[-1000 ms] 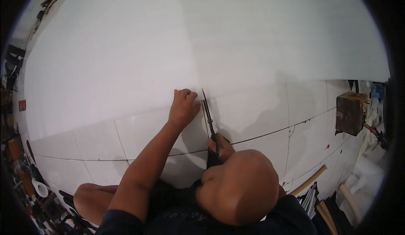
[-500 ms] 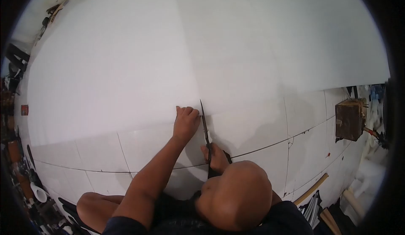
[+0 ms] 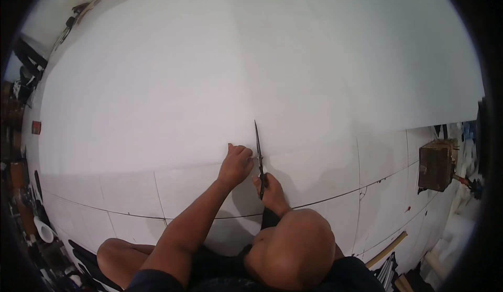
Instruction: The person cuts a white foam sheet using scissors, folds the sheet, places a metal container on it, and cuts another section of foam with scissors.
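A large thin white sheet covers most of the tiled floor ahead of me. My left hand is closed at the sheet's near edge, its fingers curled on it just left of the scissors. In my right hand are dark scissors, held by the handles and pointing away from me. Their blades reach over the near edge and lie along a faint line where the sheet changes from brighter to greyer. Whether the blades are parted I cannot tell.
My bent knees are close below the hands. A brown box-like block stands on the tiles at the right. A small red item lies at the left, near assorted clutter. Wooden strips lie at lower right.
The scissors have moved forward, so more of the blades lies past the sheet's near edge. My right hand has come closer to that edge. The view has shifted slightly.
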Action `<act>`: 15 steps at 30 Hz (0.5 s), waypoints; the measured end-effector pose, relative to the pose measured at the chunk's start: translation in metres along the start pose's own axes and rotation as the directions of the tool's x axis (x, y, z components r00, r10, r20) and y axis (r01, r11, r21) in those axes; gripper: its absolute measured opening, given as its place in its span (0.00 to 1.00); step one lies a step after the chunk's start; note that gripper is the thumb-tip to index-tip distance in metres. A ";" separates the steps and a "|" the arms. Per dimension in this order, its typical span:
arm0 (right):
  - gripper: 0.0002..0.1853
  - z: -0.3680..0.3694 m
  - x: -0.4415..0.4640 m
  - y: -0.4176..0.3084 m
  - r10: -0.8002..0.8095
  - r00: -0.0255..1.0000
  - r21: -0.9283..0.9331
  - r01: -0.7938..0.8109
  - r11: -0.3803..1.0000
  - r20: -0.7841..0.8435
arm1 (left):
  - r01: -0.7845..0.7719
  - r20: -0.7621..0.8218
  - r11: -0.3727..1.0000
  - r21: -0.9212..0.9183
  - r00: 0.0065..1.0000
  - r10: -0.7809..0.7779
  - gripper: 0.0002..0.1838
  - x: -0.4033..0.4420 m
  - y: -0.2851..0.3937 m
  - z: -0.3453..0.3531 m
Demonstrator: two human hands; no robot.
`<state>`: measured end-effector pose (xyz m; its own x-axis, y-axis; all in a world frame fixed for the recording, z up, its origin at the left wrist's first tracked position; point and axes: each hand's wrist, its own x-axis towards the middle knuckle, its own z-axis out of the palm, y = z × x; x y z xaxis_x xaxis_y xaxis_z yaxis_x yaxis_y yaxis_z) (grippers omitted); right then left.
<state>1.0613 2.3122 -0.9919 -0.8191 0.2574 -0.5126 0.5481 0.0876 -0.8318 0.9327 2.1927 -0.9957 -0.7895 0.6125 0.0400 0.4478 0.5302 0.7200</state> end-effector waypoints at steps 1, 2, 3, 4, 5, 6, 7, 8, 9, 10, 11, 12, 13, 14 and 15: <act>0.26 0.001 0.003 0.003 0.001 1.000 -0.053 -0.001 0.999 -0.010 | 0.000 -0.007 1.000 0.001 1.000 0.000 0.09 0.000 -0.001 0.000; 0.29 0.002 0.006 0.007 0.006 1.000 -0.104 -0.008 0.995 -0.023 | -0.019 -0.011 1.000 0.002 1.000 0.019 0.09 -0.001 -0.003 0.000; 0.29 0.002 0.016 0.002 0.005 1.000 -0.106 -0.007 0.994 -0.024 | -0.039 -0.015 0.999 0.001 0.999 0.039 0.09 -0.002 -0.003 0.000; 0.30 0.002 0.035 -0.005 0.030 0.999 -0.055 -0.032 0.998 -0.038 | -0.043 -0.017 0.999 0.000 0.999 0.043 0.09 -0.002 -0.003 0.000; 0.30 0.001 0.044 -0.011 0.057 0.997 -0.003 -0.057 0.998 -0.049 | -0.025 -0.005 0.999 -0.021 1.000 0.025 0.09 -0.002 -0.003 -0.002; 0.30 0.000 0.042 -0.016 0.054 0.997 -0.003 -0.054 0.999 -0.052 | -0.007 0.007 0.999 -0.042 1.000 0.007 0.10 -0.003 -0.003 -0.004; 0.31 -0.002 0.042 -0.022 0.045 0.998 -0.045 -0.047 0.998 -0.042 | -0.016 -0.004 0.999 -0.038 1.000 0.016 0.10 0.000 -0.003 -0.006; 0.32 -0.002 0.041 -0.028 0.039 0.999 -0.091 -0.041 0.995 -0.025 | -0.009 0.008 0.999 -0.048 1.000 0.010 0.10 0.000 -0.004 -0.006; 0.32 0.000 0.044 -0.022 0.035 0.999 -0.094 -0.036 0.995 -0.018 | 0.004 0.027 0.998 -0.060 1.000 -0.002 0.11 -0.003 -0.004 -0.006; 0.30 0.003 0.052 -0.010 -0.006 1.000 -0.056 0.005 0.998 -0.020 | 0.004 0.021 0.998 -0.058 1.000 -0.002 0.11 -0.003 -0.006 -0.005; 0.27 0.003 0.056 -0.011 -0.046 0.999 -0.017 0.045 0.999 -0.026 | 0.010 0.034 0.999 -0.049 0.999 -0.009 0.11 -0.002 -0.007 -0.004; 0.27 0.004 0.063 -0.011 -0.045 0.999 -0.017 0.044 0.999 -0.027 | 0.019 0.050 0.999 -0.042 0.999 -0.016 0.12 -0.003 -0.007 -0.002; 0.28 0.004 0.076 -0.014 -0.018 0.999 -0.009 0.018 1.000 -0.034 | 0.015 0.051 0.999 -0.044 0.999 -0.013 0.12 -0.004 -0.007 0.000; 0.29 0.002 0.087 -0.024 0.004 0.999 0.000 -0.004 1.000 -0.041 | 0.029 0.053 0.999 -0.042 0.998 -0.026 0.12 -0.005 -0.008 0.000; 0.30 -0.002 0.090 -0.035 0.056 0.998 0.072 -0.056 0.996 0.000 | 0.041 0.054 0.998 -0.037 0.998 -0.038 0.12 -0.004 -0.008 -0.002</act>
<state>0.9686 2.3345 -1.0087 -0.7869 0.2620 -0.5588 0.5798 0.0039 -0.8147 0.9321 2.1850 -1.0003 -0.7821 0.6226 -0.0255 0.3996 0.5324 0.7462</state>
